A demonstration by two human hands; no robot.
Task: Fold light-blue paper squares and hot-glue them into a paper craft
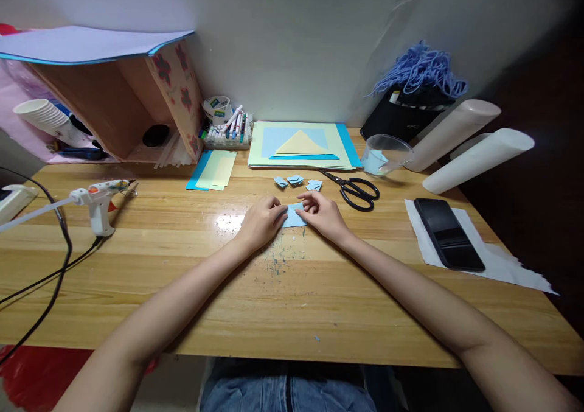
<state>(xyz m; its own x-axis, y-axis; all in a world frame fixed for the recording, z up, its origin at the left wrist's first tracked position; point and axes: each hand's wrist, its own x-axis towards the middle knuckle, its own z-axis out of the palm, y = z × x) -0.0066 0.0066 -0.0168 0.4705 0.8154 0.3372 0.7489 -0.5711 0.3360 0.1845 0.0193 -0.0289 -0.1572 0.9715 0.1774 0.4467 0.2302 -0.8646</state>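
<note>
A small light-blue piece of paper lies at the middle of the table, between my two hands. My left hand has its fingers curled, with the thumb on the paper's left edge. On the right edge, my right hand pinches the paper with thumb and bent fingers. Just beyond my hands sit several small folded blue paper pieces. Black-handled scissors lie to the right of them, blades pointing away to the left.
Stacked coloured sheets lie at the back, near a clear plastic cup. A glue gun with its cord stands at left. On the right are a black phone and white paper rolls. A marker box stands beside an open cardboard box.
</note>
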